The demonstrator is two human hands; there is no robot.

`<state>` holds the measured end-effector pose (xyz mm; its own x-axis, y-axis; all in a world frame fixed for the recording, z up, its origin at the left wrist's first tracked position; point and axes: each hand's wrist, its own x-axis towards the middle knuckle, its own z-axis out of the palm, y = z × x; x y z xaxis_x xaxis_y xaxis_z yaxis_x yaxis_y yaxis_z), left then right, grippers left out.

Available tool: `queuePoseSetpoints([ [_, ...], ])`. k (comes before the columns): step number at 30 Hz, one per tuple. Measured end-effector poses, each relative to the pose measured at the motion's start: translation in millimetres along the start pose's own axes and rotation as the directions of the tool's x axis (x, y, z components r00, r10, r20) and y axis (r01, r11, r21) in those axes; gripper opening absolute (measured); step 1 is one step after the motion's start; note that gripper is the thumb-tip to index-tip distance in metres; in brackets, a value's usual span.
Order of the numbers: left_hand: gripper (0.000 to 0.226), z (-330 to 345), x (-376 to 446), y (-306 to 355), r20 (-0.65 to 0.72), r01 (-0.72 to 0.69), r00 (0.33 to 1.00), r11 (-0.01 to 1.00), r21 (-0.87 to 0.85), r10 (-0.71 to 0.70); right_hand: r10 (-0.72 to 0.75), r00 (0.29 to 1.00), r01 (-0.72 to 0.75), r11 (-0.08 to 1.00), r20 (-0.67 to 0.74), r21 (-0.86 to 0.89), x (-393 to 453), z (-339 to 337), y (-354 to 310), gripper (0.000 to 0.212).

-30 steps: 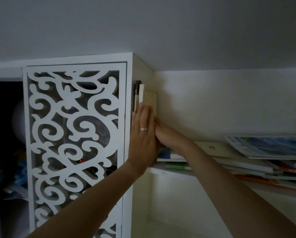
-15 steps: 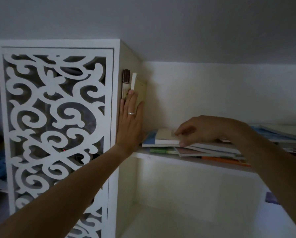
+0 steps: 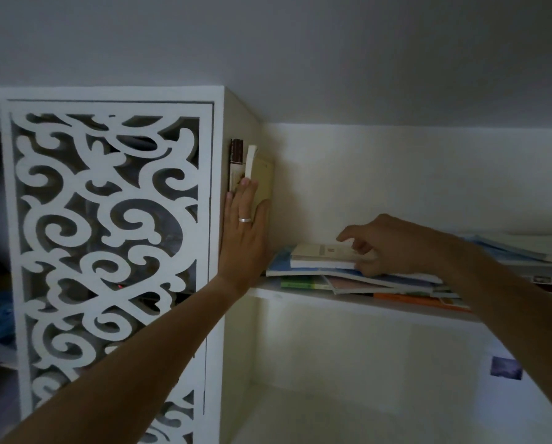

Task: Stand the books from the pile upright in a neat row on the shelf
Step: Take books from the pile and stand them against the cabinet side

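While the left hand (image 3: 244,233) pressed flat, fingers straight, against the standing books (image 3: 252,169) at the shelf's (image 3: 348,302) left end beside the fretwork panel (image 3: 108,251), the head view showed the right hand (image 3: 385,246) curling its fingers around the cream book (image 3: 321,255) topping the flat pile (image 3: 364,280). The step in hand looked like picking up the next book. Next, it would need lifting clear, turning upright, and sliding in against the held row without toppling it.

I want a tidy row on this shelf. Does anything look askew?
Yes. The white book in the upright row leans against the brown book, and the pile lies fanned out unevenly.
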<state>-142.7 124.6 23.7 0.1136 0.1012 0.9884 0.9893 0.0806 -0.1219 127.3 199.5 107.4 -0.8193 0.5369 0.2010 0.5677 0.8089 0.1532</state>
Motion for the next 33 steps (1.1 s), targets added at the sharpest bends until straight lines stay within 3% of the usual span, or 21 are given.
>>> queuePoseSetpoints([
  [3,0.052,0.8,-1.3,-0.7,0.005,0.0,1.0,1.0,0.003,0.0,-0.036,0.987,0.005,0.98,-0.154,-0.198,4.9,8.5,-13.5,0.055],
  [5,0.05,1.3,-1.3,-2.4,-0.006,0.003,1.0,1.0,-0.004,-0.003,0.005,0.965,-0.066,0.972,-0.261,-0.226,7.2,17.8,-14.4,0.053],
  [7,0.054,-0.6,-0.9,-2.5,-0.021,0.018,1.0,0.998,-0.057,-0.019,0.068,0.976,-0.111,0.973,-0.209,-0.203,8.9,27.1,-13.3,0.056],
  [9,0.052,-3.9,0.4,-1.4,-0.035,0.037,0.998,0.99,-0.135,-0.042,0.096,0.977,-0.14,0.963,-0.191,-0.232,12.9,34.0,-10.0,0.039],
  [11,0.052,-5.4,1.2,-0.9,-0.034,0.06,0.997,0.981,-0.182,-0.067,0.131,0.938,-0.166,0.982,-0.32,-0.085,17.6,33.0,-9.1,0.025],
  [14,0.052,-5.4,1.5,0.3,-0.041,0.09,0.994,0.973,-0.212,-0.1,0.261,0.81,-0.16,0.96,-0.525,0.231,30.9,27.1,-16.0,0.018],
  [17,0.057,-5.3,2.1,1.8,-0.037,0.109,0.992,0.961,-0.255,-0.122,0.434,0.678,-0.042,0.829,-0.594,0.558,48.1,13.3,-41.2,0.026],
  [19,0.059,-6.2,2.4,2.2,-0.035,0.112,0.991,0.953,-0.28,-0.127,0.503,0.652,0.071,0.704,-0.567,0.707,59.9,4.2,-66.3,0.031],
  [22,0.061,-8.7,2.3,0.9,-0.036,0.099,0.993,0.953,-0.287,-0.114,0.485,0.738,0.176,0.534,-0.47,0.827,77.5,2.5,-112.5,0.036],
  [24,0.064,-8.5,2.1,0.9,-0.034,0.104,0.992,0.955,-0.278,-0.118,0.369,0.847,0.245,0.37,-0.383,0.896,90.5,9.1,-134.3,0.043],
  [26,0.067,-5.5,0.6,0.5,-0.024,0.112,0.992,0.955,-0.273,-0.124,0.195,0.922,0.27,0.292,-0.333,0.918,95.6,12.8,-145.9,0.054],
  [29,0.075,-0.6,-2.8,-6.3,-0.041,0.106,0.993,0.982,-0.157,-0.114,-0.003,0.966,0.233,0.443,-0.258,0.866,97.3,15.8,-143.5,0.08],
  [33,0.084,2.2,-0.9,-4.4,-0.088,0.089,0.992,0.995,-0.042,-0.093,0.001,0.999,0.028,0.674,-0.039,0.738,90.3,23.7,-112.6,0.075],
])
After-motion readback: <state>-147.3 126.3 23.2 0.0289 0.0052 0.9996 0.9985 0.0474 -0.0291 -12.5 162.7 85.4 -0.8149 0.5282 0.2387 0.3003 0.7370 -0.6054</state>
